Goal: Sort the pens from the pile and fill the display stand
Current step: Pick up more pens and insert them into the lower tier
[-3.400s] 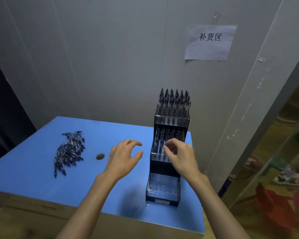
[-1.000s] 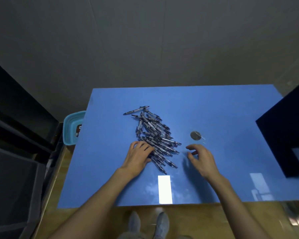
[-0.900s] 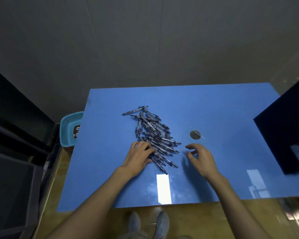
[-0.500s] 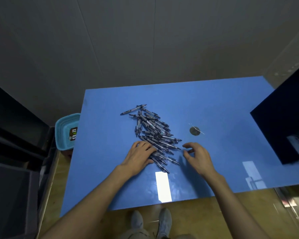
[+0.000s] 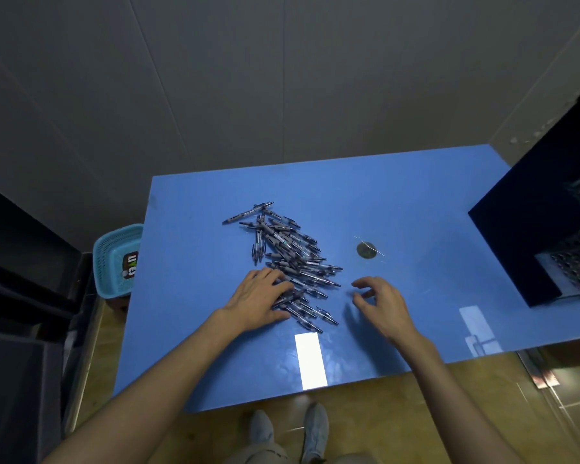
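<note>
Since the view of the stand a few seconds ago, both hands have left it and come to the pile; over the last second they have hardly shifted. Now the left hand (image 5: 260, 298) rests flat on the near left side of the pile of pens (image 5: 290, 262), fingers straight and spread over the barrels, gripping nothing. Just beside the pile's near right end, the right hand (image 5: 380, 304) hovers with fingers loosely curled and apart, holding nothing.

On the blue table (image 5: 198, 329) the pile lies left of the middle, running from the far side toward the near edge. At the right edge stands the display stand (image 5: 529, 242), well apart from the pens, with a small round disc (image 5: 366, 250) between them.

These pens look light, stiff and smooth, so they will likely roll and slide over each other when disturbed. A pinch at mid-barrel on an outlying pen at the near end seems the surest hold, with the flat hand keeping the rest from scattering. A turquoise basket (image 5: 116, 259) sits beyond the left edge.
</note>
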A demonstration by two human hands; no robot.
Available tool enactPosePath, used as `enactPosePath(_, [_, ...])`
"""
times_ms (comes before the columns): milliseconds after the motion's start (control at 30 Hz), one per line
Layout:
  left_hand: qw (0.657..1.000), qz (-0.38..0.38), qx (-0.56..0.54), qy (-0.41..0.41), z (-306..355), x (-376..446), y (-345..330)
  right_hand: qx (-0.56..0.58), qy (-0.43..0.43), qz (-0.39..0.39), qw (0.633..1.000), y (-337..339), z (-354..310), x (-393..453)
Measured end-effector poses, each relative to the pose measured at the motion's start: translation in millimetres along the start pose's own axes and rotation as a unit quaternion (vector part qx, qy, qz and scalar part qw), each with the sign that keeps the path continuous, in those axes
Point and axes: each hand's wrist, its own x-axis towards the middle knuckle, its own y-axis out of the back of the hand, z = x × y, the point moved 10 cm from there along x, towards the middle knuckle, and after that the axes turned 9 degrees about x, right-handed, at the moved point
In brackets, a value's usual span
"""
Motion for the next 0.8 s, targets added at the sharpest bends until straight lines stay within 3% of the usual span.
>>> enactPosePath(367, [0.996,-0.073,0.013,-0.052,24,-5,-15,-0.009,0.004,0.001,1.0,-1,-12,1])
enactPosePath(533, [0.993,-0.113,0.015,-0.026,21,-13,-24,-0.012,0.004,0.003,1.0,-4,-17,-2])
enactPosePath(667, [0.997,-0.075,0.033,-0.003,21,-20,-28,-0.017,0.009,0.001,1.0,-7,-23,-3])
enactPosePath(800, [0.995,-0.021,-0.039,0.09,5,-33,-25,-0.023,0.014,0.002,1.0,-9,-29,-4])
